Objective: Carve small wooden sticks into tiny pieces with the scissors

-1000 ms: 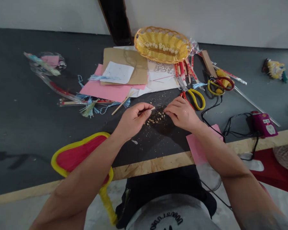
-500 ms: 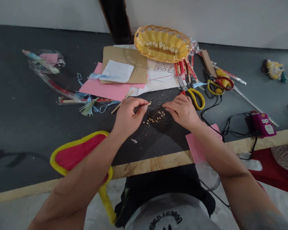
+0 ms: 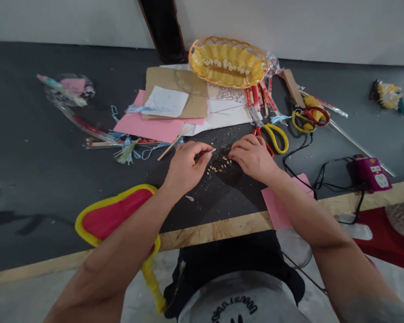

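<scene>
My left hand (image 3: 188, 168) is closed in a pinch on a thin wooden stick (image 3: 213, 150), whose pale end pokes out past the fingertips toward the right. My right hand (image 3: 254, 157) has its fingers drawn together, low over the table; whatever is in them is hidden. Between the hands, small cut wooden bits (image 3: 218, 168) and pale crumbs lie scattered on the dark table (image 3: 188, 211). Scissors (image 3: 276, 138) with yellow and red handles lie right behind my right hand. Another thin stick (image 3: 171, 148) lies behind my left hand.
A yellow woven basket (image 3: 227, 80) holding small pale pieces stands at the back. Pink paper (image 3: 148, 125), brown card (image 3: 175, 92) and blue tassels lie left of it. A pink-and-yellow fan-shaped piece (image 3: 117, 215) is by my left forearm. A purple corded device (image 3: 373, 174) sits right.
My left hand has shifted slightly right and down with the stick. My right hand's fingers have lowered to the edge of the wooden bits. The view has tilted slightly.
</scene>
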{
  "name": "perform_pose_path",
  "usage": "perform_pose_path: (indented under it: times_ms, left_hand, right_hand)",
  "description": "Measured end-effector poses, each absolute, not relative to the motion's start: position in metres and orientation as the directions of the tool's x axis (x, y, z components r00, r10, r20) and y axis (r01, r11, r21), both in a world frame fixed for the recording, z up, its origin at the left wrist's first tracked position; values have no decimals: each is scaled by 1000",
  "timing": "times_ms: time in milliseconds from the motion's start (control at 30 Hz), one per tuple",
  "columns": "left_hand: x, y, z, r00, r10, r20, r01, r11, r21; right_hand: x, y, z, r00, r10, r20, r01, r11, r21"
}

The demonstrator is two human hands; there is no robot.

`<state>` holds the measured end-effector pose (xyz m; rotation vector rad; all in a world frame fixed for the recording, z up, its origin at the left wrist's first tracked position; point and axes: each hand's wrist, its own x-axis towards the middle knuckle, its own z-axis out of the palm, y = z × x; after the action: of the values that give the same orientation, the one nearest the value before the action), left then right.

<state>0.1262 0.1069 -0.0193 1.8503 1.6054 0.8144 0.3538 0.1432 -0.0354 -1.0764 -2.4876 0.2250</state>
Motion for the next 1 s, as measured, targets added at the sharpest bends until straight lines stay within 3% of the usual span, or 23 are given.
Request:
perform_pose_path:
  times_ms: [167, 267, 333, 567, 733, 1000]
  left_hand:
    - [128, 105, -17, 102, 988, 116, 628, -155, 763]
    - [130, 102, -14, 91, 990, 104, 557, -137, 819]
    - [131, 100, -12, 93, 994, 63, 498, -101, 861]
    - [133, 101, -10, 60, 989, -132, 289, 109, 951]
    - [134, 104, -5, 101, 949, -298, 80, 291, 953]
    - [128, 111, 1, -148, 979, -137, -101, 123, 987]
  right_hand:
    - [351, 138, -29, -543, 741, 395, 592, 671, -446]
    - [347, 133, -26, -498, 753, 431, 486, 654, -580]
    - [345, 132, -26, -488, 748, 450, 450, 657, -605]
    - [348, 138, -27, -449, 768, 458, 537, 641, -549]
    - [347, 135, -26, -515, 737, 437, 532, 675, -511]
    - [358, 140, -26, -564, 755, 336, 665, 656, -357]
